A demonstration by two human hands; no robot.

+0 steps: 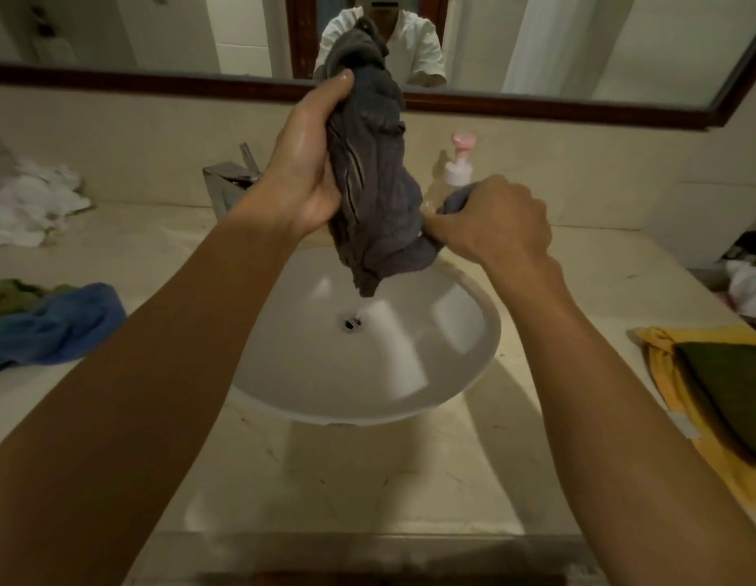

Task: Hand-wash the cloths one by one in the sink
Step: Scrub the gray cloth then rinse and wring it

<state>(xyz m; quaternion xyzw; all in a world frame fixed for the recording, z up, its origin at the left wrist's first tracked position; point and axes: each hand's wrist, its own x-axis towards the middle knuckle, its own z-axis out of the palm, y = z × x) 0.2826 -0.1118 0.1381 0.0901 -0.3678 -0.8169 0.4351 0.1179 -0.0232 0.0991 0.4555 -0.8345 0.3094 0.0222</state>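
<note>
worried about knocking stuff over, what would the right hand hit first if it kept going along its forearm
Likely the pump bottle just beyond it; the right hand, holding a corner of the grey cloth, points that way. Depth is unclear, so it might miss.

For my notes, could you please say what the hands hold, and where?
Both grip the dark grey cloth: left hand round its upper half, right hand on a bunched lower part.

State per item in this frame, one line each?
grey cloth: bunched, held above the sink
left hand: grips cloth's upper part
right hand: grips its lower end
sink: no standing water, drain uncovered
soap bottle: upright
blue cloth: crumpled on counter
dark green cloth: lying on yellow cloth
</note>
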